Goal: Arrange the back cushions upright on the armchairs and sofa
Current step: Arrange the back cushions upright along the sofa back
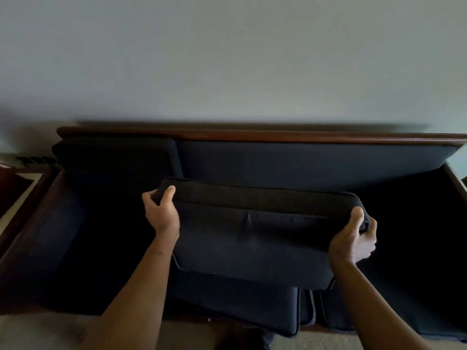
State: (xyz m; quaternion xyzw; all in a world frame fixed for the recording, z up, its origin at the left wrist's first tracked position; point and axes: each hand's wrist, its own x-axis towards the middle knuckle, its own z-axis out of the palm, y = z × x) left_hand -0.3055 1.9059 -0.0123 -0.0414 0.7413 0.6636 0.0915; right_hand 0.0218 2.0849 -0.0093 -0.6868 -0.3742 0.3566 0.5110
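Back cushion, dark fabric, being held clear above the sofa seat, roughly centre, tilting with top edge away toward the backrest and lower edge hanging nearer the front. Overlapping the front part of the seat cushions below.

Left hand gripping the cushion's upper left corner, thumb lying over the near face, fingers wrapping behind. Right hand clasping the upper right corner, thumb pressing on top, fingers curling around the end. Both forearms reaching in from the near edge, bare.

Carpet, pale, showing at near left, in front of the sofa base.

Seat cushions lying flat, piped edges meeting in a seam near the front right of centre.

Second back cushion standing upright at far left, leaning against the backrest. Remaining backrest padding lying exposed from centre to right.

Wooden rail running along the top of the backrest; wooden arm framing the left side.

Wall, plain and pale, rising behind at the far end.
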